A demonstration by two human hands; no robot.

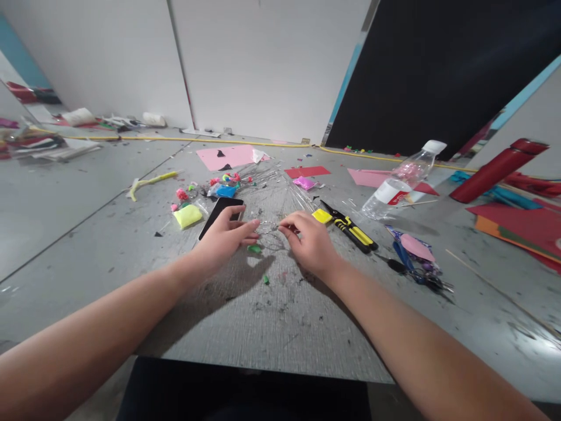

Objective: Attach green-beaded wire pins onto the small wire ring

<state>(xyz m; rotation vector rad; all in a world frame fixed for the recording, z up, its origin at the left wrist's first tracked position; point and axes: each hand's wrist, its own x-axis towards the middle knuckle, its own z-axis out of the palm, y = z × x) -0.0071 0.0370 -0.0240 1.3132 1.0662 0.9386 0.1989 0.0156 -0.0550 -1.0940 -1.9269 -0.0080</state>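
Grey tabletop (280,327) is stretching forward from the person's lap, its near strip carrying small crumbs and a green scrap (266,280). Just beyond, a thin wire loop (272,235) is sitting between the two hands, low over the table. The right hand (309,241) is pinching its side of the wire between thumb and fingertips, presumably because something so fine is needing a precise hold. The left hand (225,235) is reaching to the opposite side, fingers extended, perhaps steadying it; whether they are pressing on the wire, I cannot tell. A dark phone (219,211) is lying partly behind that hand, while yellow-and-black pliers (353,231) are resting beside the right one, probably for easy reach. Farther out, loose wires (280,188) are fanning across the middle, a clear bottle (388,196) is standing off to the right, and a pink sheet (214,156) is lying near the white wall (272,64).
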